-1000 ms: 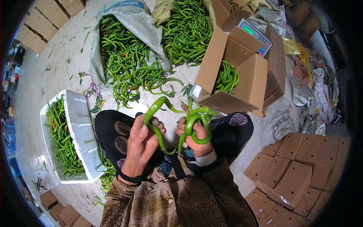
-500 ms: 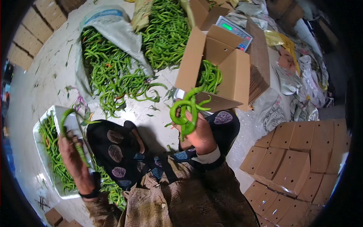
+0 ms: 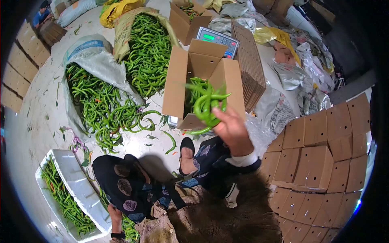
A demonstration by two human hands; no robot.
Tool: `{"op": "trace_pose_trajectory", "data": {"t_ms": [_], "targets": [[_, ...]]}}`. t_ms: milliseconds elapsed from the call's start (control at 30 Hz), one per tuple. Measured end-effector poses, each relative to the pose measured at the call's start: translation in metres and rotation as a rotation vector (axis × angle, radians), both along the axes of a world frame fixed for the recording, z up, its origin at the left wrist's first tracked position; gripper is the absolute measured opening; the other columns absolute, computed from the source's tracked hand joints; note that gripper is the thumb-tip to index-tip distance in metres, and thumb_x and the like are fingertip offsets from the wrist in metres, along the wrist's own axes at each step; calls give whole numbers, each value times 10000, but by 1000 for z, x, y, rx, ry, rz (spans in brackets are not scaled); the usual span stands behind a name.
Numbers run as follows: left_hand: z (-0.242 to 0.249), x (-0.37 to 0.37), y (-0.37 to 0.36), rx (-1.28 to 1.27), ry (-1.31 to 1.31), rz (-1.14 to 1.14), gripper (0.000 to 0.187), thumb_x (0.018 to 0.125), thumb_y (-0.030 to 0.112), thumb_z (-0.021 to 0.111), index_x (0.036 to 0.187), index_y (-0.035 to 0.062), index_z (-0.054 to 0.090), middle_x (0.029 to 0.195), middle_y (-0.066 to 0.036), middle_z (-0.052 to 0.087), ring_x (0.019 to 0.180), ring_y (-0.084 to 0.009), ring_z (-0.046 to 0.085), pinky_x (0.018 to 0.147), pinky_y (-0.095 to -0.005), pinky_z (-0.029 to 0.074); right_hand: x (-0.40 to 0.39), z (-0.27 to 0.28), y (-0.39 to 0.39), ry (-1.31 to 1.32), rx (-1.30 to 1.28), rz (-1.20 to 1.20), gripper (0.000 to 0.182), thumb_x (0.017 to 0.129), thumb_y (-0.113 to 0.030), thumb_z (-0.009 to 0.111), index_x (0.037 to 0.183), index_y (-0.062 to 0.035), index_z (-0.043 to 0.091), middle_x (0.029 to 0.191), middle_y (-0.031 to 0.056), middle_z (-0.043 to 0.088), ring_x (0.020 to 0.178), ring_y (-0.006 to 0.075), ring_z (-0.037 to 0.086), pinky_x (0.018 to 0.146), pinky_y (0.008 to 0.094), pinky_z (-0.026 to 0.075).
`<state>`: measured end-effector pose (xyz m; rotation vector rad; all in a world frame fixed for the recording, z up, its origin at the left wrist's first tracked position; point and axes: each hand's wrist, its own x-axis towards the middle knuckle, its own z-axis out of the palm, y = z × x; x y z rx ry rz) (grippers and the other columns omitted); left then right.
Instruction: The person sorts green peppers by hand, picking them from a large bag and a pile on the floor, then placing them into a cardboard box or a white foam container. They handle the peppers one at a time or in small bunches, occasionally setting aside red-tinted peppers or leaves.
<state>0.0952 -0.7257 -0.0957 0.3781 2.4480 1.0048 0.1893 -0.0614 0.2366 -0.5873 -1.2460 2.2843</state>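
Observation:
My right hand (image 3: 231, 126) grips several curled green peppers (image 3: 207, 108) over the near edge of an open cardboard box (image 3: 175, 83). Inside the box lie more green peppers (image 3: 198, 87), partly hidden by those in the hand. My left hand (image 3: 115, 215) is low at the left, beside my knee and near a pile of green peppers (image 3: 129, 229); its fingers are hidden. A white foam crate (image 3: 75, 178) with green peppers stands left of that hand.
Two open sacks (image 3: 75, 109) of peppers lie ahead on the floor. A scale (image 3: 221, 39) with a lit display and flattened cardboard (image 3: 252, 65) stand behind the box. Closed cartons (image 3: 310, 166) are stacked at the right. A person (image 3: 41, 15) is at the far left.
My right hand has moved forward to the box with its peppers. My left hand, earlier raised with a pepper by the foam crate, is now lower beside my knee. The view has shifted.

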Motion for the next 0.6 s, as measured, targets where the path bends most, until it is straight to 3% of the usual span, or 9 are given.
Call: {"op": "trace_pose_trajectory", "data": {"t_ms": [67,233,300,333,400,433,533,600], "targets": [[91,13,90,245,-336,109,481,916,273,594,1285,-31,538,1154,-104,627,1050,-177,561,911,-315,447,6,18,35,29,-11,-18,324,999,-66,452,1303,46,433,1214,141,565,1121,246,575,1026,393,450],[85,11,123,13,-417,73,432,921,248,586,1246,-34,555,1124,-114,639,1011,-182,577,886,-319,460,-13,4,146,-72,53,-59,390,985,-103,502,1327,56,406,1221,156,568,1069,246,602,977,385,485],[81,7,130,-33,-425,75,412,923,239,583,1230,-35,562,1112,-118,644,995,-184,584,876,-320,465,-25,-26,192,-407,210,-199,338,984,-149,531,1276,15,483,1045,75,606,1022,173,590,797,280,497],[79,4,134,-47,-423,73,403,924,234,581,1222,-36,566,1106,-120,647,987,-185,587,871,-321,467,-24,-36,198,-404,205,-200,338,984,-149,531,1276,15,483,1045,75,606,1022,173,590,797,280,497],[77,4,133,-68,-427,85,384,926,224,578,1207,-37,572,1094,-124,652,971,-187,593,860,-322,472,-28,-52,210,-456,276,-435,347,971,-172,562,1257,13,498,1024,63,589,996,168,584,769,273,477],[76,6,130,-80,-428,93,374,927,219,576,1199,-38,576,1088,-126,654,963,-188,597,855,-323,475,-31,-31,185,-412,242,-456,367,970,-172,558,1268,32,498,1126,100,584,1047,181,582,832,291,484],[73,12,115,-88,-435,116,347,930,205,571,1176,-40,586,1070,-133,662,939,-191,606,840,-326,482,-16,18,125,-409,295,-97,442,968,-179,555,1342,36,457,1314,147,532,1142,198,563,935,314,471],[74,20,100,-76,-430,142,329,932,195,568,1160,-42,593,1058,-137,667,923,-193,612,830,-327,487,-15,41,71,-411,303,48,452,954,-188,563,1340,24,464,1323,133,530,1129,189,567,882,322,493]]}}
